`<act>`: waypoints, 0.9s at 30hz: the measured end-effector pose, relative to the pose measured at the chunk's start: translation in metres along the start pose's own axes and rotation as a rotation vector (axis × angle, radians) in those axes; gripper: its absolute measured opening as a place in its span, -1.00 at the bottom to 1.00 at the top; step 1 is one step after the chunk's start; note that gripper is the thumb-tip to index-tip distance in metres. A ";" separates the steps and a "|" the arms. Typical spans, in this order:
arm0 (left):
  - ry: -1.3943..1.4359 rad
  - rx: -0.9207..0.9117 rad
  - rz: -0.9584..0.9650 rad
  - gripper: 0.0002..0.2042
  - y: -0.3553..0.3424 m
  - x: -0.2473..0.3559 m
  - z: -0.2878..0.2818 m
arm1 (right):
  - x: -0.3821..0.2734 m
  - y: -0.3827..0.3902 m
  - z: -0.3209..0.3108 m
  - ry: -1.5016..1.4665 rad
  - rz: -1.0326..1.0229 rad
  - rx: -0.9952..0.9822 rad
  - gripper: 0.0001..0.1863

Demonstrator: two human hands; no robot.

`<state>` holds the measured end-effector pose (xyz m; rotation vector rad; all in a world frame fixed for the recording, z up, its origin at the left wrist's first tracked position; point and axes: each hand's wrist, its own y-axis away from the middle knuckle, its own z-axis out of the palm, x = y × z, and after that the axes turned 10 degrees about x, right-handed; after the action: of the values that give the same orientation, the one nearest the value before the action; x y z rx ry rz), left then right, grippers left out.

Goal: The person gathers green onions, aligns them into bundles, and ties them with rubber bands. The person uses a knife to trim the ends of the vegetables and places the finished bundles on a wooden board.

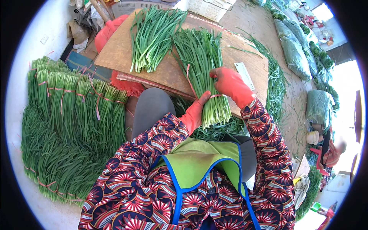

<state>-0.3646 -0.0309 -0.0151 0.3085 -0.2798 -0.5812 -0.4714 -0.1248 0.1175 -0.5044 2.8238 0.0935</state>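
Observation:
A thick bunch of green chives lies on a brown board, white root ends toward me. My right hand in a red glove grips the bunch near its lower end from the right side. A pink tie band runs along the bunch to my left hand, also gloved in red, which presses against the root end and pinches the band. A second loose pile of chives rests on the board to the left, apart from both hands.
Several tied chive bundles are stacked on the floor at my left. Bagged greens line the right side. A white basket stands beyond the board. Another person crouches at the far right. A flat white ruler lies on the board.

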 end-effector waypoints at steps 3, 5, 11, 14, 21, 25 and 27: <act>0.003 0.015 -0.023 -0.43 0.004 0.002 0.005 | 0.003 0.000 -0.005 -0.010 0.037 -0.018 -0.50; 0.067 0.004 -0.051 -0.48 0.006 0.002 0.006 | 0.001 0.001 -0.017 0.008 0.108 -0.097 -0.54; 0.077 -0.010 -0.063 -0.48 0.011 0.005 0.013 | 0.014 -0.005 -0.020 0.009 0.099 -0.136 -0.53; 0.068 -0.029 -0.058 -0.48 0.011 0.004 0.014 | 0.018 -0.011 -0.018 -0.037 0.133 -0.198 -0.56; 0.022 0.005 -0.007 -0.49 0.007 0.001 0.010 | 0.018 -0.013 -0.004 -0.055 0.347 -0.096 -0.70; -0.020 0.015 0.033 -0.48 0.009 0.001 0.013 | 0.016 -0.014 -0.006 0.001 0.340 -0.115 -0.67; -0.046 0.033 0.053 -0.45 0.007 -0.001 0.011 | 0.017 -0.017 -0.006 0.022 0.362 -0.138 -0.66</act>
<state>-0.3656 -0.0273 -0.0031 0.3187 -0.3407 -0.5325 -0.4821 -0.1472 0.1186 -0.0146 2.9108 0.3565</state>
